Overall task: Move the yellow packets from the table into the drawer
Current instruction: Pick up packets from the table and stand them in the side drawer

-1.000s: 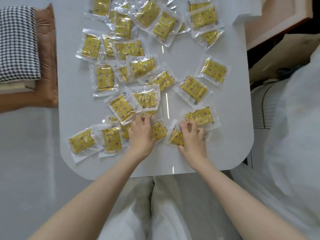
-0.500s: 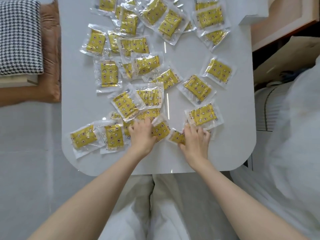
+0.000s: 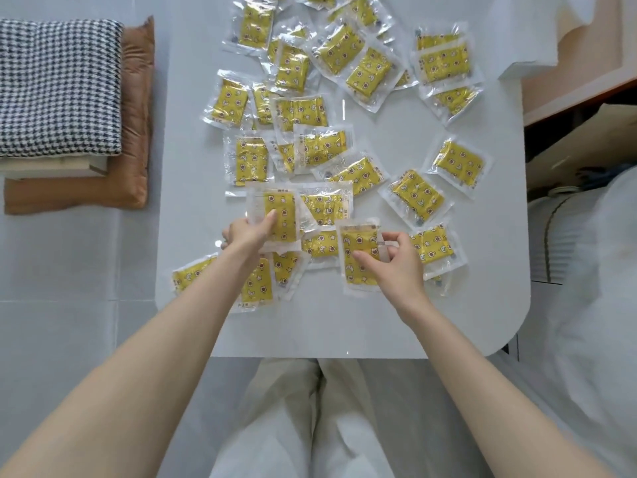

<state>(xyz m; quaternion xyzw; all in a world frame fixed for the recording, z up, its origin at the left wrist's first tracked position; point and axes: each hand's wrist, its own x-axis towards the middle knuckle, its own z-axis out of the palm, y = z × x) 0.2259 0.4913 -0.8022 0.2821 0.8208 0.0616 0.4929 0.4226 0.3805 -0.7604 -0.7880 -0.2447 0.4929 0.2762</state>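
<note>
Pinching a yellow packet (image 3: 280,215) at its left edge, the left hand (image 3: 246,234) holds it over the white table (image 3: 344,326); the right hand (image 3: 396,269) grips a second packet (image 3: 356,262) with curled fingers, other packets (image 3: 458,163) scattered beyond

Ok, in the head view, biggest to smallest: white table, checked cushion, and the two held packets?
1. white table
2. checked cushion
3. left packet in left hand and right packet in right hand: look alike, a tie.

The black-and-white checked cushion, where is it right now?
In the head view the checked cushion lies at the far left, off the left edge of the white table, on top of a pile with a brown cushion underneath.
</note>
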